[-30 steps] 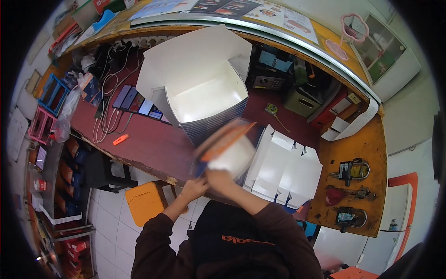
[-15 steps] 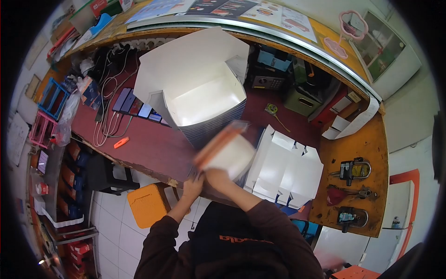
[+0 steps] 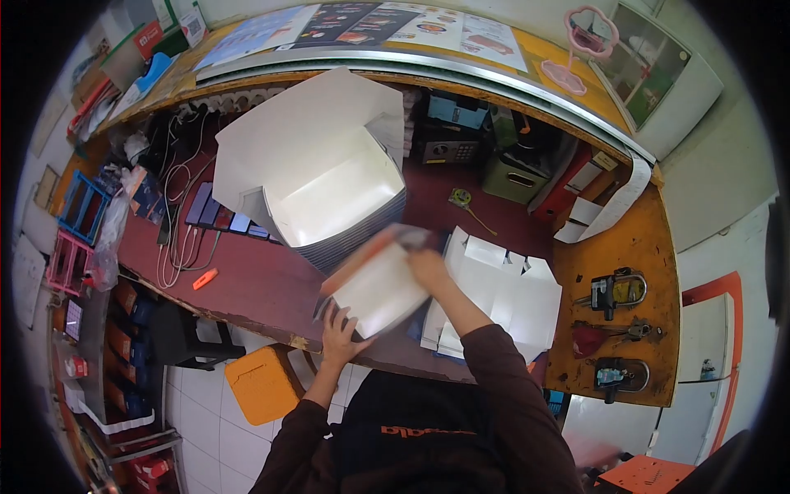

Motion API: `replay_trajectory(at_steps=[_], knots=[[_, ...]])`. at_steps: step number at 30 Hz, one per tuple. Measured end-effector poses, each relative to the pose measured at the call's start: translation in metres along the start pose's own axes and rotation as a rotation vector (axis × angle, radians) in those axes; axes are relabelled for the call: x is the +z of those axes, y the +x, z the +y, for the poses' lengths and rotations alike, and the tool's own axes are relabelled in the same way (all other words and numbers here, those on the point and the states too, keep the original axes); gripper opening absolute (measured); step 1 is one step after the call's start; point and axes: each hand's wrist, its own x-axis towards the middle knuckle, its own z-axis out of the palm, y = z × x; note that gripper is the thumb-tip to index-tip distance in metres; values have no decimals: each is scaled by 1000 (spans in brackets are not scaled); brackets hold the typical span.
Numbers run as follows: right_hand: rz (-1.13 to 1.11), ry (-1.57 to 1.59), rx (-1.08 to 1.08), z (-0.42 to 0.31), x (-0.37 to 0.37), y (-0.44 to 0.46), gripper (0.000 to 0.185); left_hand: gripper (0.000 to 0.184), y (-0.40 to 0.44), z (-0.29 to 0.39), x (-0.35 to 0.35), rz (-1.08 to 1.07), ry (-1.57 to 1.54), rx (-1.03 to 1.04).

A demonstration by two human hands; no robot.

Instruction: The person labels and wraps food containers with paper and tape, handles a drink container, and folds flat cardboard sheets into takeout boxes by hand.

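Observation:
A partly folded cardboard food box [image 3: 383,292], white inside with an orange and dark outer panel, is in front of me, slightly blurred. My left hand [image 3: 340,333] grips its near left corner, with fingers spread along the side. At its right end, my right hand [image 3: 428,272] holds the edge; some fingertips are hidden or smeared. Behind it stands a tall stack of nested open boxes [image 3: 337,193], white inside with raised lids. To the right lies a pile of flat white box blanks [image 3: 502,300], partly behind my right forearm.
Several phones [image 3: 218,216] with cables and an orange marker [image 3: 206,278] lie on the left of the dark red desk [image 3: 255,288]. A tape measure [image 3: 461,198] and a safe [image 3: 448,151] are behind. Padlocks [image 3: 617,292] lie on the right wooden top; an orange stool [image 3: 262,385] stands below.
My right hand has moved from the box's near edge up to its right end. My left hand has spread its fingers on the near left corner. The view has shifted slightly.

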Motion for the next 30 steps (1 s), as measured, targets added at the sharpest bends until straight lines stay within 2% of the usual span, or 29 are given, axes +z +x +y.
replay_trajectory(at_steps=[1, 7, 10, 11, 13, 14, 16, 19, 20, 22, 24, 26, 27, 28, 29, 30], knots=[[-1, -1, 8, 1, 0, -1, 33, 55, -1, 4, 1, 24, -6, -42], [-2, -15, 8, 2, 1, -5, 32, 47, -10, 4, 8, 30, -73, -63], [65, 76, 36, 6, 1, -15, 33, 41, -8, 12, 5, 0, -99, -98], [182, 149, 27, 6, 3, -18, 34, 41, -9, 19, 4, -1, -104, -85], [405, 307, 55, 5, -4, -37, 35, 36, -4, 45, -5, 128, 64, -198], [414, 305, 67, 5, -13, -52, 35, 36, -5, 55, -4, 126, 55, -186], [633, 613, 151, 12, -26, -83, 32, 35, -9, 80, 2, 124, -20, 12], [885, 1037, 268, 35, -8, -115, 29, 41, 21, 121, 43, -437, -325, 302], [890, 1033, 270, 37, -7, -129, 29, 44, 33, 137, 66, -585, -415, 360], [862, 1091, 407, 36, -14, -163, 34, 50, 55, 167, 84, -542, -212, 487], [715, 1021, 423, 34, -21, -198, 30, 47, 62, 172, 112, -607, -322, 432], [286, 946, 457, 19, -49, -236, 27, 44, 62, 170, 136, -681, -429, 377], [296, 947, 464, 14, -54, -246, 27, 41, 62, 166, 144, -750, -352, 398], [67, 985, 466, 9, -58, -255, 27, 38, 68, 166, 140, -819, -274, 420], [-165, 1017, 463, 6, -56, -263, 28, 25, 72, 166, 135, -796, -382, 394], [-155, 1021, 470, 8, -37, -267, 28, 25, 80, 166, 137, -799, -384, 405]])
